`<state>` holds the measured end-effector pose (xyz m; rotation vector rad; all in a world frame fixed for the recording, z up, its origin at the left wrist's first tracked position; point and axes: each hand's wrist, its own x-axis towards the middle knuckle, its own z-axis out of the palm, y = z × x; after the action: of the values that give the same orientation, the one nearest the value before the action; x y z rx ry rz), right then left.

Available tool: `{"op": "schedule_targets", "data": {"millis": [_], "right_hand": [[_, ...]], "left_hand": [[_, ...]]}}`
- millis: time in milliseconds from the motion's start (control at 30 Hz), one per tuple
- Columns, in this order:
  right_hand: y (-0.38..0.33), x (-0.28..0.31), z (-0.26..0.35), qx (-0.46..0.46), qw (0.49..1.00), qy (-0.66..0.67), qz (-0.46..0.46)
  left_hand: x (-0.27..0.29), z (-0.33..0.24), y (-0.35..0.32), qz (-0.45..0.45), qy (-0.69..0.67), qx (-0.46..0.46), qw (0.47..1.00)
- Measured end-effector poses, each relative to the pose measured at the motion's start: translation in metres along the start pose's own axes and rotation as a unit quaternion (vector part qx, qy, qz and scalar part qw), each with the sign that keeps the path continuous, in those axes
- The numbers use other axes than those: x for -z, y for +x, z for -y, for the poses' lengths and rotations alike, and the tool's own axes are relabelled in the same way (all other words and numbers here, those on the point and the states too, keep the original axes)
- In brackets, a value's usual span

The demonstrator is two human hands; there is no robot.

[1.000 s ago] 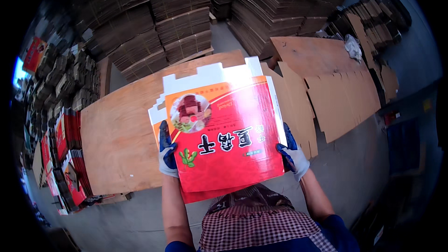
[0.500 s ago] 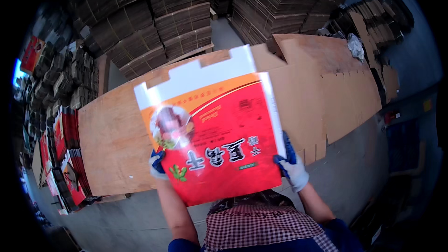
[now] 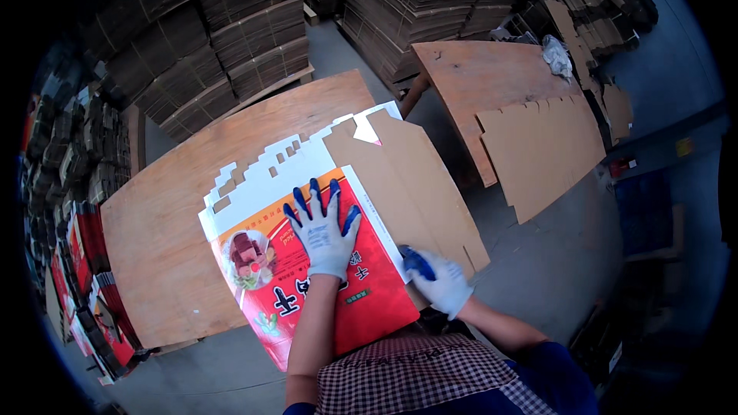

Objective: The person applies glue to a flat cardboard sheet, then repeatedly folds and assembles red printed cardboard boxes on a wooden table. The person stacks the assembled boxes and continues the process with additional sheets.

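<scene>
A red and orange printed cardboard sheet (image 3: pixel 377 292) with notched white flaps lies at the table's near edge. Stepped white edges at its far side suggest more than one sheet layered there. My left hand (image 3: pixel 323 238), in a white glove with blue fingertips, rests flat on the print with fingers spread. Beside the sheet's right edge is my right hand (image 3: pixel 442 280), gloved alike, its fingers curled together; whatever they grip is hidden. Plain brown cardboard (image 3: pixel 407 177) extends from under the printed sheet to the right.
The wooden table (image 3: pixel 169 238) carries the sheets. A second wooden table (image 3: pixel 484 69) at the right bears a brown cardboard piece (image 3: pixel 546 150) and a crumpled whitish bundle (image 3: pixel 557 58). Tied cardboard stacks (image 3: pixel 257 31) stand behind; red printed stacks (image 3: pixel 88 246) are at the left.
The printed sheet, held up between both hands before, is down on the table. My left hand has moved from its left edge onto its face. The brown cardboard pieces at right now lie apart.
</scene>
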<state>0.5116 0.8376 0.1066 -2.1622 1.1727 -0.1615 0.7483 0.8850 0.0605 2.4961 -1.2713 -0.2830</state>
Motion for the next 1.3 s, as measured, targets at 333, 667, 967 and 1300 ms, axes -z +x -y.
{"op": "schedule_targets", "data": {"millis": [333, 667, 967, 1300], "right_hand": [[0.093, 0.106, -0.026, -0.079, 0.918, 0.386, -0.042], [0.226, 0.005, 0.036, 0.264, 0.963, 0.055, 0.025], [0.242, -0.018, 0.039, 0.292, 0.911, -0.287, 0.053], [0.221, -0.068, 0.067, 0.177, 0.926, -0.334, -0.023]], "left_hand": [[-0.019, 0.009, 0.004, -0.033, 0.011, -0.028, 0.999], [-0.02, 0.003, 0.008, -0.062, -0.03, -0.04, 0.997], [-0.023, 0.006, 0.009, -0.068, -0.017, -0.03, 0.997], [-0.022, 0.006, 0.008, -0.058, -0.014, -0.033, 0.998]]}}
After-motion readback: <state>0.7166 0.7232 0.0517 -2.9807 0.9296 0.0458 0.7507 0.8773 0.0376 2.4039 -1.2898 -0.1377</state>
